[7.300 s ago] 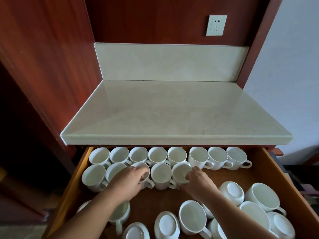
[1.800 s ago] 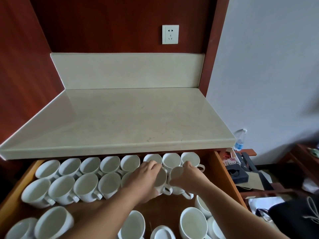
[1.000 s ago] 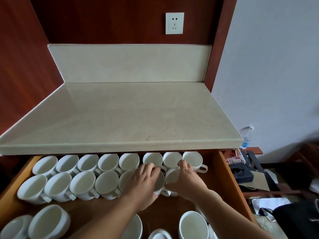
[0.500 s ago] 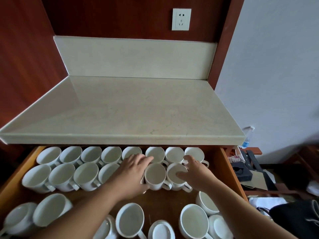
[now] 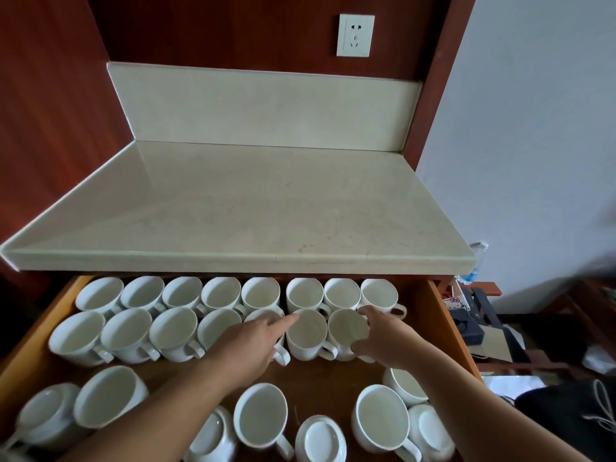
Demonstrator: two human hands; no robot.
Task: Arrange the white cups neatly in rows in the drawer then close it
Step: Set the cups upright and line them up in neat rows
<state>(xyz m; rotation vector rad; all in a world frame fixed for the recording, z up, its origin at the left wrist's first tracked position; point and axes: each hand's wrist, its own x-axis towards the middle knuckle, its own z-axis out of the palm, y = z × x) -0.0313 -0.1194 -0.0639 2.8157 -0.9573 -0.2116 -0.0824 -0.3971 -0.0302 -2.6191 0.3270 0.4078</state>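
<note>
A wooden drawer (image 5: 436, 331) stands pulled out under the counter. Several white cups (image 5: 221, 293) line its back in a row, openings up. A second row (image 5: 125, 335) runs in front of it. My left hand (image 5: 250, 345) lies over one cup of that second row, fingers straight, the index finger touching the rim of the neighbouring cup (image 5: 306, 331). My right hand (image 5: 383, 335) grips the rightmost cup (image 5: 346, 328) of the second row between thumb and fingers. Loose cups (image 5: 260, 418) lie at the front, some upside down (image 5: 321, 440).
The pale stone counter (image 5: 253, 208) overhangs the back of the drawer. A wall socket (image 5: 355, 35) sits above it. To the right of the drawer are a small water bottle (image 5: 475, 265), dark boxes and papers (image 5: 490, 338), and a black bag (image 5: 570, 418).
Two more cups now stand at the right end of the second row. My left index finger has stretched right onto the neighbouring rim; my right hand stays round the end cup.
</note>
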